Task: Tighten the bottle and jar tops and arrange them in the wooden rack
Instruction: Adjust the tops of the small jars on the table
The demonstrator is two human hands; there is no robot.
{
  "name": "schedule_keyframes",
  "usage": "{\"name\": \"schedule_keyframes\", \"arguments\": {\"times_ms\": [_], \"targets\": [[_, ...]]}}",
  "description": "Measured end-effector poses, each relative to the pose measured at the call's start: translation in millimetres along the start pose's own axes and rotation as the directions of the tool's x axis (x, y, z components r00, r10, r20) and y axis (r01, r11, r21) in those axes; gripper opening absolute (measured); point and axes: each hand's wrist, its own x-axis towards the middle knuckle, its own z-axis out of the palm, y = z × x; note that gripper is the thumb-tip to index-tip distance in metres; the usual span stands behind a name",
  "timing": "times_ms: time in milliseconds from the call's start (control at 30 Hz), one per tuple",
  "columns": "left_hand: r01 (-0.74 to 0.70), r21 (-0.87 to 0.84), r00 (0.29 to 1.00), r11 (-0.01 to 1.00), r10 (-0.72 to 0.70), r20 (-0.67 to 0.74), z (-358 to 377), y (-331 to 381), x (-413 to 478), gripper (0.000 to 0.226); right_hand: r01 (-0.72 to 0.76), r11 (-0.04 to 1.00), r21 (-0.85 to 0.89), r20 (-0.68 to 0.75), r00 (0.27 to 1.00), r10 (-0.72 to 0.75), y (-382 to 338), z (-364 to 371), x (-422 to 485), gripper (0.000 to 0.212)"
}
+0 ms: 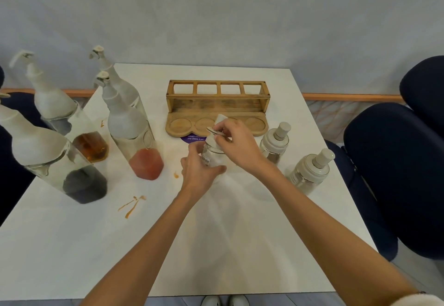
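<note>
Jar (211, 159) in left grip, lid (215, 132) in right.

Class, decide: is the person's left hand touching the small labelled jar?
Touching. The head view shows the left hand wrapped around the labelled jar, fingers against the glass.

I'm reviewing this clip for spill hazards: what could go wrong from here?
1. The lid sits tilted above the jar; it may thread crooked and leak.
2. The right hand works close to the rack, so a twist could bump it.
3. The tall bottles stand near the left hand.
</note>
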Motion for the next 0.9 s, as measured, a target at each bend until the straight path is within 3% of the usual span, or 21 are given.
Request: {"name": "schedule_keyframes", "arguments": {"times_ms": [367, 900], "targets": [[-0.061, -0.190, 0.994, 0.980, 0.076, 0.077, 29.7, 21.7, 9.7, 0.084, 0.065, 0.990, -0.126, -0.033, 0.997, -0.070, 10.6, -26.3, -23.1, 0.030], [-0.090, -0.192, 0.992, 0.977, 0.104, 0.068, 48.3, 21.5, 21.0, 0.082, 0.099, 0.965, -0.242, 0.019, 0.995, -0.097, 26.9, -29.6, -29.2, 0.033]]}}
